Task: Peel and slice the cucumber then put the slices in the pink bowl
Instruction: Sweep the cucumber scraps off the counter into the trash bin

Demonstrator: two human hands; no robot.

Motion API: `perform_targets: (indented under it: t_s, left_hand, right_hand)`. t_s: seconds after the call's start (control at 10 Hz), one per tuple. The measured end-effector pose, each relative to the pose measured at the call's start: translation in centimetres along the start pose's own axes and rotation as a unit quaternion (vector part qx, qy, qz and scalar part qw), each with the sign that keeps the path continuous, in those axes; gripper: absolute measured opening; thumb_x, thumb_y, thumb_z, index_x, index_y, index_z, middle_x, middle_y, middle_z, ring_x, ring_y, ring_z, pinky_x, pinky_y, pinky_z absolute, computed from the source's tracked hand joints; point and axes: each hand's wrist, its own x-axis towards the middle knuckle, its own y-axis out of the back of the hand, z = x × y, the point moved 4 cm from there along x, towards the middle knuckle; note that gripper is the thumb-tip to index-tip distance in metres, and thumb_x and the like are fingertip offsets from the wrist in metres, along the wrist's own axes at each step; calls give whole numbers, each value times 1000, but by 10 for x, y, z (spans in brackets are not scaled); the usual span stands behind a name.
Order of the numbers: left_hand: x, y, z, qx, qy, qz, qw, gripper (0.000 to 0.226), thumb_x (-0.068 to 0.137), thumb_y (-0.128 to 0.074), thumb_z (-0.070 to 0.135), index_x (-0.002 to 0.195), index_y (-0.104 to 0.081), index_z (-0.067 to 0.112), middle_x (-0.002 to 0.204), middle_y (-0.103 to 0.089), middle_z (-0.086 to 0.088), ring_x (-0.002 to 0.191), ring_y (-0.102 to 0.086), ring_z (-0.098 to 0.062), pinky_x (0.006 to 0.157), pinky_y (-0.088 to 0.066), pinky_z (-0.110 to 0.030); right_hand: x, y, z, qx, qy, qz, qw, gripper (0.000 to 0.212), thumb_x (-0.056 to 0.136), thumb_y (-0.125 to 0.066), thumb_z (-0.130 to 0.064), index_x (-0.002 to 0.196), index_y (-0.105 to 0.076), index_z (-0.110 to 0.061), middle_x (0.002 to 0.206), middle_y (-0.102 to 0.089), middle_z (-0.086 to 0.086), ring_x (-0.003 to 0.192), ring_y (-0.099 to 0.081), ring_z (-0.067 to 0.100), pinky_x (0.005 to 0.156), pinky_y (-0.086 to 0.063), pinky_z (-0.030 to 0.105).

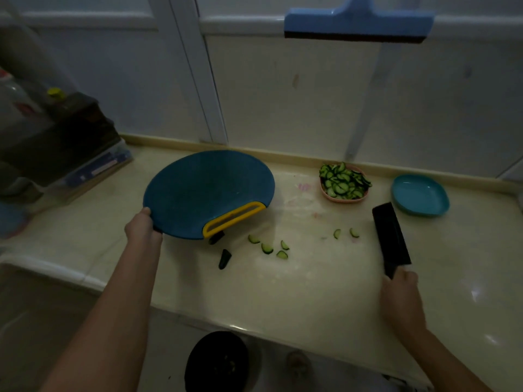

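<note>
Head view, looking down over a pale cream tabletop [283, 301], smooth and glossy enough to catch the light. The left hand [143, 230] grips the near left rim of a round, dark blue cutting board [203, 188]. The board looks matte and seems tipped up off the surface, with a yellow slot handle [235, 219] set into its near edge.

The right hand [402, 295] is wrapped round the handle of a black knife [392, 236], whose broad rectangular blade points away from the person.

The pink bowl [339, 200] sits toward the back, between the board and a shallow, rounded-square blue dish [420, 195]. It is heaped with cucumber slices [342, 182], thin half-moons with dark green skin and pale flesh. Six stray slices [267, 248] lie on the bare surface between board and knife. Two dark stub ends [225, 258] sit near the yellow handle, one partly under the board's edge.

A blue squeegee [358, 24] with a black rubber strip leans on the white panelled wall behind. At far left is a stack of dark boxes [65, 142]; the labels there are too blurred to read. A round black bin [218, 360] stands below the front edge.
</note>
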Motion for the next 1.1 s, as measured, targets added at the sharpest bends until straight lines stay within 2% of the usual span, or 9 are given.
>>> perform_targets:
  t_s: [0.1, 0.3, 0.4, 0.5, 0.6, 0.7, 0.8, 0.9, 1.1]
  left_hand:
    - [-10, -4, -8, 1, 5, -15, 1000, 35, 93, -48, 3, 127, -44, -5, 117, -55, -14, 95, -59, -25, 87, -51, -37]
    - [-22, 2, -8, -15, 5, -29, 999, 35, 93, -46, 2, 128, -43, -4, 118, -56, -14, 94, -59, -25, 80, -52, -34]
    - [-23, 10, -2, -16, 3, -26, 1000, 36, 93, -46, 4, 128, -43, -3, 122, -56, -14, 94, -60, -24, 79, -53, -33]
    - [-23, 17, 2, -22, 2, -24, 999, 36, 93, -47, 4, 127, -44, -2, 121, -56, -14, 93, -61, -23, 80, -54, -34]
    - [-25, 23, 4, -31, -4, -13, 999, 36, 93, -47, 3, 128, -43, -3, 115, -56, -12, 94, -60, -23, 82, -53, -33]
    - [-27, 30, 6, -36, -7, -1, 999, 37, 93, -47, 3, 129, -42, -3, 112, -55, -12, 94, -59, -23, 82, -52, -32]
    - [-26, 36, 8, -39, -6, 4, 999, 38, 93, -46, 2, 130, -40, -3, 114, -54, -12, 95, -58, -23, 84, -52, -33]
    - [-24, 40, 10, -40, -13, 10, 999, 38, 93, -46, 3, 130, -41, -2, 115, -54, -12, 95, -58, -23, 85, -52, -33]
    - [-13, 51, 14, -63, -17, 34, 997, 38, 93, -45, 2, 131, -40, -1, 113, -53, -11, 96, -58, -22, 86, -52, -33]
  right_hand:
    - [-14, -6, 20, -27, 0, -19, 999, 18, 89, -40, -2, 104, -49, 4, 106, -41, 18, 99, -44, 34, 72, -29, 33]
    - [-30, -12, 17, -16, 7, -12, 1000, 19, 86, -37, 4, 96, -54, 2, 101, -45, 21, 93, -46, 32, 71, -28, 33]
    - [-29, -28, 12, -21, 15, -37, 999, 37, 67, -23, 10, 71, -59, 9, 71, -49, 20, 64, -47, 30, 56, -28, 28]
    - [-42, -27, -8, -29, 18, -47, 998, 35, 72, -27, 15, 88, -59, 13, 80, -51, 22, 70, -50, 32, 57, -41, 32]
    - [-52, -24, -22, 32, 14, -56, 998, 25, 90, -32, 5, 113, -45, 3, 108, -44, 19, 96, -47, 30, 76, -41, 34]
    - [-56, -27, -35, 15, 39, -85, 995, 28, 91, -38, -1, 118, -40, 1, 117, -39, 18, 105, -45, 32, 76, -33, 31]
    - [-58, -34, -45, -26, 84, -66, 994, 41, 87, -40, 8, 128, -41, 9, 116, -45, 23, 99, -49, 34, 76, -41, 32]
    - [-62, -44, -59, -50, 125, -83, 987, 43, 81, -48, 14, 123, -47, 16, 104, -53, 25, 86, -55, 35, 67, -46, 31]
    - [-72, -62, -114, -110, 250, -97, 957, 59, 39, -83, 7, 96, -67, 7, 74, -57, 12, 56, -56, 20, 42, -45, 22]
